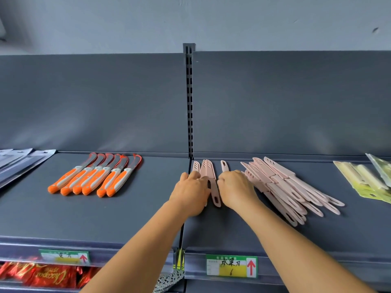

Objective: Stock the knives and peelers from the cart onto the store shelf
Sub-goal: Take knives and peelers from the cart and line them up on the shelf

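Labels on shelf [232, 235] edge: right price tag [231, 266] handwritten "水果刀", "6", red arrow. Left hand [191, 192] and right hand [236, 190], fingers curled, each grip on pink knives [208, 173]. Pink pile [285, 187] right; orange knives [95, 178] left.

"水果刀 6" on shelf price tag [231, 265]

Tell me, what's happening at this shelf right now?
A person is stocking a grey store shelf. Both hands are down on a few pink sheathed knives near the shelf's centre post: the left hand and the right hand have their fingers on them. A bigger pink pile lies to the right, and orange-handled knives sit in a row on the left.
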`<state>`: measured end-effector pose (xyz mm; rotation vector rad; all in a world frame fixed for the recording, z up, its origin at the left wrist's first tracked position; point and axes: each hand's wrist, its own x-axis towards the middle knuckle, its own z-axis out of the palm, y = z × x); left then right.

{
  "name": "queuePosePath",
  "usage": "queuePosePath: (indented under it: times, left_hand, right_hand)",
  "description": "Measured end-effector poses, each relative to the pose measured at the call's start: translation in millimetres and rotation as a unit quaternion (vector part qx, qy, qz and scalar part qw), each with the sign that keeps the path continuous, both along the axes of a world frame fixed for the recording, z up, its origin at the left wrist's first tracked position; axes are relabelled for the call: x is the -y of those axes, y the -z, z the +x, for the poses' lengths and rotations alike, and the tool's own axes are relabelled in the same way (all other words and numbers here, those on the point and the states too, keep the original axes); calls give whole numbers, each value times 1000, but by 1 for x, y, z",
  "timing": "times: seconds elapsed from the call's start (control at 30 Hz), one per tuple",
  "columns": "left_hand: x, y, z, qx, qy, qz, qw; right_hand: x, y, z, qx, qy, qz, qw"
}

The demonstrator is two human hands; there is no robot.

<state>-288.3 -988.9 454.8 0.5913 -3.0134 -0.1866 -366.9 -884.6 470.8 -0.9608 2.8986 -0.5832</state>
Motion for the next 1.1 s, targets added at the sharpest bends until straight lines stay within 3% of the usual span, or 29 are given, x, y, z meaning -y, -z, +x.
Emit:
queuePosePath:
  times: [0.2, 0.33, 0.6, 0.77, 0.87, 0.97, 1.1]
  left_hand:
    - [-5, 4, -4, -17, 73, 50, 996]
    - [-5, 2, -6, -22, 68, 101, 992]
    - [-7, -3, -7, -53, 60, 112, 990]
    - [-12, -14, -14, -34, 84, 76, 993]
    - [-10, -20, -26, -60, 88, -13, 994]
    - [-6, -27, -34, -76, 77, -101, 989]
    - [-14, -42, -28, -70, 11, -47, 996]
  right_hand:
    - [-24, 4, -12, 11, 10, 40, 999]
    - [-26, 5, -16, -6, 12, 53, 999]
    - [-21, -2, -9, -63, 36, 97, 993]
    - [-27, -7, -21, -55, 92, 47, 993]
    - [-38, -10, -34, -70, 36, 40, 996]
    - [-51, -13, -45, -59, -28, -34, 997]
    - [-59, -17, -46, -124, 0, -121, 985]
